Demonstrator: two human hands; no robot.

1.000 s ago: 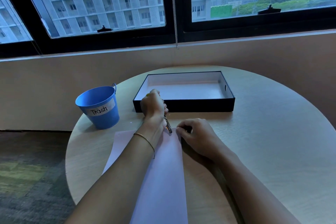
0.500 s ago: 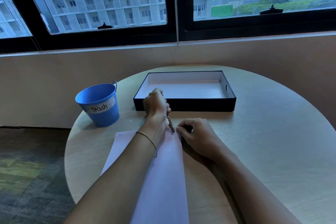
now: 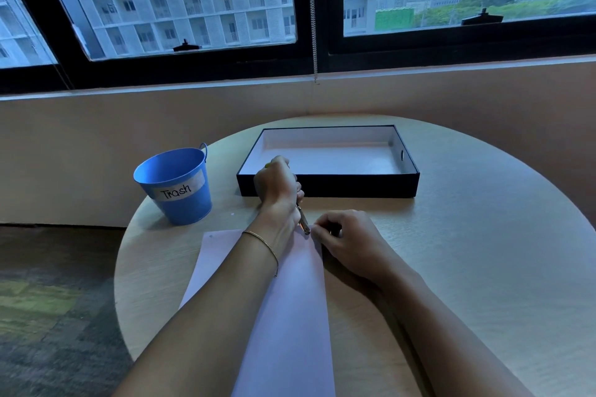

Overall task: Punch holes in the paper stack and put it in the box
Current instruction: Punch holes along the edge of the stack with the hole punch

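Note:
A white paper stack (image 3: pixel 290 306) lies lengthwise on the round table, under my left forearm. My left hand (image 3: pixel 277 187) is closed around a hand-held hole punch (image 3: pixel 303 223), whose metal jaw sits at the paper's far right corner. My right hand (image 3: pixel 346 242) rests with curled fingers on that same corner, its fingertips beside the jaw. Behind both hands stands the black box (image 3: pixel 409 167), white inside, open and with nothing in it. One small hole shows near the paper's far left corner.
A blue bucket (image 3: pixel 175 185) labelled "Trash" stands at the table's left edge, left of the box. The round wooden table (image 3: pixel 467 251) ends near the wall under the window. Carpeted floor lies to the left.
Both hands stay at the paper's far right corner. The punch and the hands have barely shifted; only the camera has moved slightly.

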